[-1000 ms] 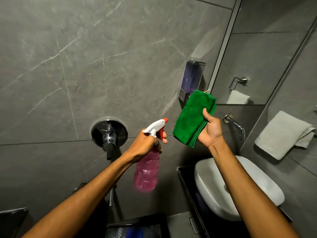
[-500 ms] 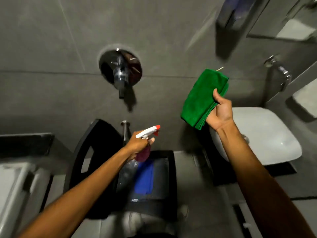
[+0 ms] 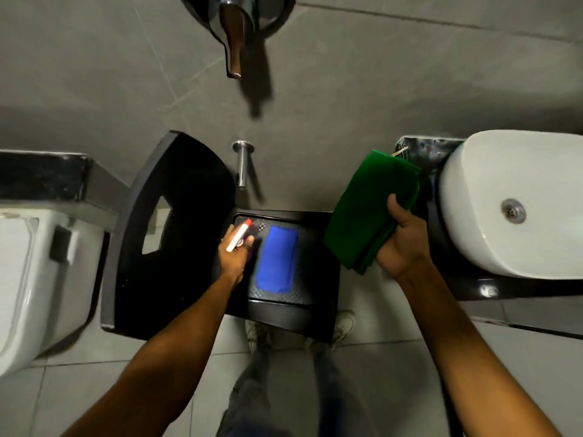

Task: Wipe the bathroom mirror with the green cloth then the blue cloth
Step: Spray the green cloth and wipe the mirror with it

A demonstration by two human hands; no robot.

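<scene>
My right hand (image 3: 402, 244) grips the folded green cloth (image 3: 369, 209), held up left of the sink. My left hand (image 3: 235, 252) is closed around the spray bottle (image 3: 238, 237); only its white trigger head with a red tip shows, low over the black tray-like stand (image 3: 318, 279). The blue cloth (image 3: 277, 258) lies flat on that stand, just right of my left hand. The mirror is out of view.
A white basin (image 3: 511, 203) on a dark counter sits at the right. A white toilet (image 3: 28, 263) is at the left, and a black stool or seat (image 3: 176, 222) stands between it and the stand. A chrome wall spout (image 3: 233, 33) juts out above. My feet are on the grey floor tiles.
My view has tipped down from the mirror and wall to the floor. My left hand lowered the spray bottle to the stand beside the blue cloth. My right hand kept the green cloth.
</scene>
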